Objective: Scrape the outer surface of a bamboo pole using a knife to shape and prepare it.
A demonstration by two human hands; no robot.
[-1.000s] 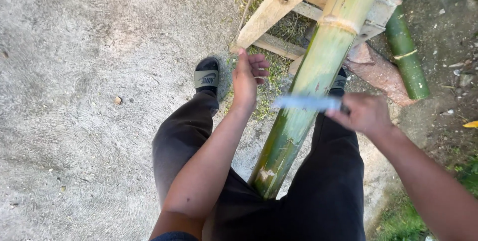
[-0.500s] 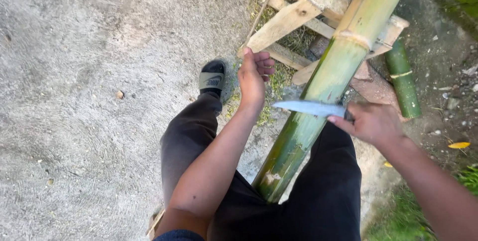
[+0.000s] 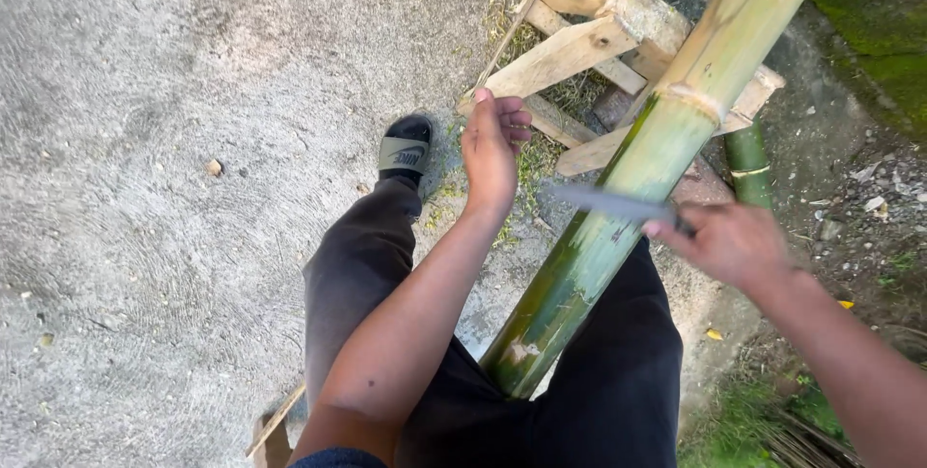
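One thick green bamboo pole (image 3: 618,236) is seen running from between the person's legs (image 3: 386,265), where its cut lower end is nearest the camera, up and away to the right, where it is propped on a wooden stand (image 3: 589,43).

The right hand (image 3: 734,246) is clenched on the handle of one knife (image 3: 608,203). The blade is held across the pole, pointing left, just below a pale node ring; because the blade is blurred, contact with the pole cannot be confirmed.

The left hand (image 3: 494,144) is raised left of the pole, apart from it, fingers loosely curled and holding nothing.

Hazards, as judged from this position:
- The pole is not steadied by the free hand. A blow may roll or slide it off the stand.
- The blade is aimed toward the left forearm. A glancing cut off the smooth skin may carry it there or onto a thigh.
- The one foot in view, in a slipper (image 3: 406,149), lies open to a dropped blade.

Farther off, a second, thinner bamboo piece (image 3: 748,164) is seen on the ground (image 3: 145,140) beside the stand, making two bamboo pieces in all. One small stone (image 3: 213,168) is noted on the concrete.
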